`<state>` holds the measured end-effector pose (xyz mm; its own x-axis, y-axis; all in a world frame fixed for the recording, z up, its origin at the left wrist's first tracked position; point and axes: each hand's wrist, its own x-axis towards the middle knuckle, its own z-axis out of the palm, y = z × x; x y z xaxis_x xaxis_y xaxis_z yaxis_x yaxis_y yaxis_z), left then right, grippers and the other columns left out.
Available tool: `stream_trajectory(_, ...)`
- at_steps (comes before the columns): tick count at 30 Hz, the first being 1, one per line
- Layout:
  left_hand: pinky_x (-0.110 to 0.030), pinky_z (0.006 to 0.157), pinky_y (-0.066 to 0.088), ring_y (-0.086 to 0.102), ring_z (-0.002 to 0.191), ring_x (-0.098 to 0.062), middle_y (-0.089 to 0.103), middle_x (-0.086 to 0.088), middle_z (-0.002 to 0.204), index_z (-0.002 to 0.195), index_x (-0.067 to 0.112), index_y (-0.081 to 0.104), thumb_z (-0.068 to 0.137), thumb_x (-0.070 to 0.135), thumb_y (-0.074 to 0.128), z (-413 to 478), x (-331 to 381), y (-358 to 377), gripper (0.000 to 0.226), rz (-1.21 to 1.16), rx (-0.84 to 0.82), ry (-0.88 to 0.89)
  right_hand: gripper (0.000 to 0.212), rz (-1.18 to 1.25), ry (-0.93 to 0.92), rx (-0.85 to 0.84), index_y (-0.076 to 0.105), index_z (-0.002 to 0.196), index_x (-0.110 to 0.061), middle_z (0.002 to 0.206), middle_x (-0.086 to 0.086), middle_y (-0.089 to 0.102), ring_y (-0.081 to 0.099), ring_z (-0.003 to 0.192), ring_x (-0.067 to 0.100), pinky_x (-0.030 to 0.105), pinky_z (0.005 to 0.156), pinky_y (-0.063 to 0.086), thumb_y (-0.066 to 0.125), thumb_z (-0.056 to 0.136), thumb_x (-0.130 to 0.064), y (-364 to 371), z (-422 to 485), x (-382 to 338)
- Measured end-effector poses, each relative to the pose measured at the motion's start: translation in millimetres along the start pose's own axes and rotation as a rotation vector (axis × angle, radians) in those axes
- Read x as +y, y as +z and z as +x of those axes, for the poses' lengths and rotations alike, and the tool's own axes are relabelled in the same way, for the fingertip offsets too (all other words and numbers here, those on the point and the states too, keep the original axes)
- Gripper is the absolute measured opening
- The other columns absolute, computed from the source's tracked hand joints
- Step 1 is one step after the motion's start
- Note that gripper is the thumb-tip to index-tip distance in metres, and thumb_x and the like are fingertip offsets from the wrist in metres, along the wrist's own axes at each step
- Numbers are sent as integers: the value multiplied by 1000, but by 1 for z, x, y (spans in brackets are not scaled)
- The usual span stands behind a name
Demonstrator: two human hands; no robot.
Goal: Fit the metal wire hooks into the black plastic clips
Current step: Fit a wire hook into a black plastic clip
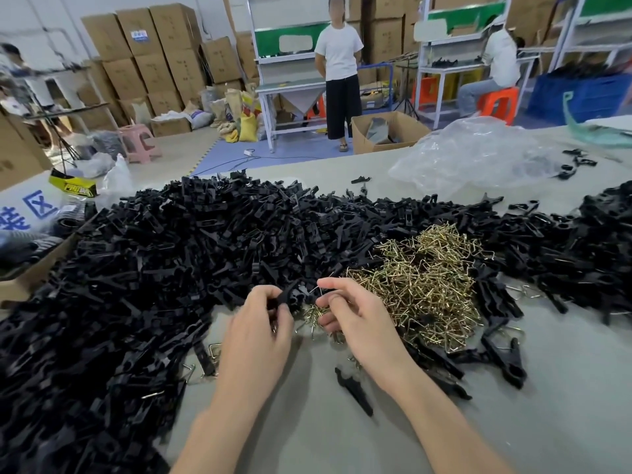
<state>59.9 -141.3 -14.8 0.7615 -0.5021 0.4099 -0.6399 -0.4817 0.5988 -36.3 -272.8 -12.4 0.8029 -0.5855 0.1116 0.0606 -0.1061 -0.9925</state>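
Covering most of the grey bench (513, 422) - a deep pile of black plastic clips (171, 251), running from the near left edge across to the far right. A heap of brass-coloured metal wire hooks (427, 285) sits inside that pile, right of centre and just beyond the right hand. Several clips with wire loops fitted (502, 357) lie at the heap's near right edge. One loose clip (354, 391) lies on bare bench between the forearms. A crumpled clear plastic bag (478, 155) rests on the far right of the bench. An open cardboard box (20, 275) abuts the bench on the left. Beyond, on the floor: a pink stool (138, 142), another open carton (386, 131), a standing person (340, 73), and a seated person (496, 66) on an orange stool (499, 104).

Left hand (256, 333): fingers (263, 295) curled closed around a single clip (290, 297), held just above the near edge of the pile. Right hand (355, 319): thumb and forefinger pinch a wire hook (316, 289), whose tip meets the single clip. The other right fingers are curled over a small cluster of hooks; whether they hold it cannot be told.

Both forearms enter from the bottom edge and converge - hands nearly touching, backs facing the camera.
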Motion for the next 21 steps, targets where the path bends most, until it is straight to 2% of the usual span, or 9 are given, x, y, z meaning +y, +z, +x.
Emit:
stream_trajectory(2, -43, 72, 49, 60, 70, -21, 66, 5, 86, 107, 21, 54, 97, 24, 56, 10, 3, 4, 11, 133, -10, 74, 35, 8, 4, 4, 66, 111, -37, 96, -14, 72, 69, 77, 8, 31, 77, 59, 46, 104, -10, 0, 0, 1)
stream_trajectory(5, -43, 77, 47, 61, 77, -28, 67, -1, 97, 109, 15, 57, 97, 20, 57, 20, 5, 6, 14, 277, -38, 141, 35, 21, 12, 9, 66, 109, -39, 96, -15, 72, 69, 78, 10, 35, 79, 60, 46, 103, -11, 0, 0, 1)
stream_trajectory(7, -42, 80, 48, 61, 85, -27, 64, -2, 106, 112, 14, 57, 98, 19, 56, 19, 4, 7, 15, 291, -79, 163, 35, 36, 14, 7, 66, 109, -39, 96, -15, 72, 69, 78, 11, 35, 79, 59, 46, 103, -11, 0, 0, 1)
stream_trajectory(11, -34, 77, 51, 62, 87, -14, 63, 5, 111, 115, 19, 55, 98, 22, 55, 8, -3, 0, 18, 119, 7, 97, 36, 49, 21, 1, 66, 108, -40, 96, -14, 72, 68, 77, 11, 35, 77, 59, 46, 103, -11, 0, 0, -1)
stream_trajectory(14, -21, 74, 51, 61, 93, -4, 61, 21, 104, 109, 41, 51, 97, 34, 53, -6, 0, -12, 14, -90, 117, 52, 32, 42, 17, -18, 67, 110, -40, 98, -12, 72, 68, 79, 9, 33, 75, 59, 48, 104, -16, 0, 0, -1)
stream_trajectory(16, -11, 66, 46, 61, 91, -2, 63, 22, 100, 105, 49, 49, 95, 43, 51, -14, 11, -15, 12, -269, 135, 23, 26, 27, 1, -50, 68, 113, -41, 101, -13, 73, 71, 85, 9, 33, 77, 58, 49, 105, -27, 1, -1, -1)
stream_trajectory(18, -9, 66, 46, 65, 91, -4, 67, 18, 100, 105, 43, 54, 95, 41, 55, -21, 20, -11, 10, -459, 99, 4, 23, 49, -17, -98, 70, 117, -37, 104, -12, 75, 72, 89, 10, 28, 78, 58, 50, 106, -33, 3, -2, -3)
stream_trajectory(21, -14, 76, 51, 70, 95, -12, 72, 8, 99, 101, 35, 58, 99, 20, 58, -28, 27, -2, 15, -613, 8, -14, 22, 113, -9, -174, 73, 117, -25, 104, -6, 78, 73, 94, 9, 25, 82, 58, 55, 105, -26, 4, -2, -3)
